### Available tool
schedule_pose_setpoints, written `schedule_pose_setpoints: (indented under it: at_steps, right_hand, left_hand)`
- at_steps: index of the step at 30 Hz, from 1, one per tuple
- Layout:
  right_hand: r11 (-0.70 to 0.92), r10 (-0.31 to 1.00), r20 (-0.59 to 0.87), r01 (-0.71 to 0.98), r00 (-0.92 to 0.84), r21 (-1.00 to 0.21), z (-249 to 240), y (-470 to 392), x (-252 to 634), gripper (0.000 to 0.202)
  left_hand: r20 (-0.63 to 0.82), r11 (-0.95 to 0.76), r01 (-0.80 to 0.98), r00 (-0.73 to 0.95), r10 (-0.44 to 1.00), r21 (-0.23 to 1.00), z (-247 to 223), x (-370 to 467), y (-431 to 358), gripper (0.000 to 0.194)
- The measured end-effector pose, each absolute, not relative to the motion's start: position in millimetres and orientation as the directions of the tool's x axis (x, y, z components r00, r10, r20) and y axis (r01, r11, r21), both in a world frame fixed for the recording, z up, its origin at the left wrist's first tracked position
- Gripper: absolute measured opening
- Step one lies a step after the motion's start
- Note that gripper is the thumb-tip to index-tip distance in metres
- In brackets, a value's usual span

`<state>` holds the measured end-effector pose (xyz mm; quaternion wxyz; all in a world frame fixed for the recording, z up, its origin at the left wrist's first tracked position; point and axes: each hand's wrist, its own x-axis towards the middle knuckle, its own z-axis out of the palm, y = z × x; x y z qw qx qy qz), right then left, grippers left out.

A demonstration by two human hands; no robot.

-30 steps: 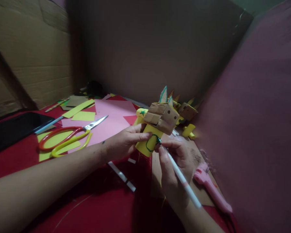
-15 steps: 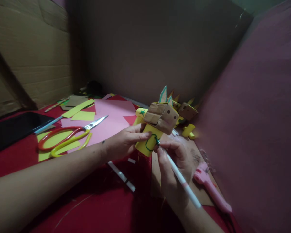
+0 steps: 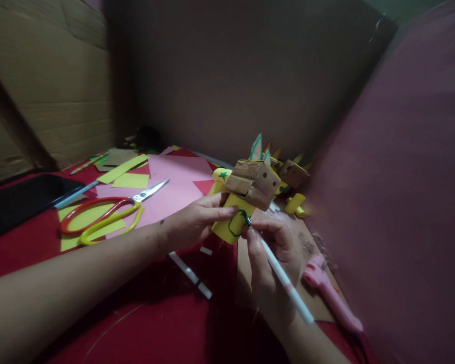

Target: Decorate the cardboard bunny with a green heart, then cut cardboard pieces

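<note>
A small cardboard animal figure (image 3: 250, 182) with a box-shaped head, pointed green-edged ears and a yellow paper tube body is held up by my left hand (image 3: 208, 215). My left thumb presses on the yellow body, and the other fingers go behind it. In my right hand (image 3: 273, 247) is a white marker pen (image 3: 286, 283), pinched near its tip. The green tip touches the body, where a rounded green outline shows. Part of the body's right edge lies behind my right fingertips.
Scissors (image 3: 109, 215) with red and yellow handles lie on yellow and pink paper (image 3: 174, 174) at left, beside a dark phone (image 3: 26, 202). A pink glue gun (image 3: 331, 293) rests on cardboard at right. Similar figures (image 3: 293, 173) stand behind. Walls rise at the back and right.
The marker tip has shifted very slightly on the yellow body, with a little more green line near it. My left hand and the figure are nearly still.
</note>
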<state>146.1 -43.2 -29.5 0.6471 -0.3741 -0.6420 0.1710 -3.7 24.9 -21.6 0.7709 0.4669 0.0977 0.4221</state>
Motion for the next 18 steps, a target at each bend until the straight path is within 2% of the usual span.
schedule_pose_setpoints:
  at_steps: [6,12,18]
  right_hand:
    - [0.665,0.695,0.713,0.294,0.094,-0.687,-28.7,-44.7,145.9,0.007]
    - [0.661,0.685,0.713,0.285,0.146,-0.694,-27.6,-43.0,143.7,0.006]
    - [0.684,0.676,0.730,0.283,0.099,-0.672,-31.3,-42.0,145.7,0.010]
  left_hand:
    - [0.239,0.195,-0.558,0.610,0.755,0.807,-21.0,-3.6,23.7,0.026]
    - [0.255,0.176,-0.544,0.624,0.738,0.820,-20.0,-4.3,23.6,0.021]
    - [0.260,0.193,-0.572,0.613,0.747,0.797,-21.9,-3.0,24.4,0.023]
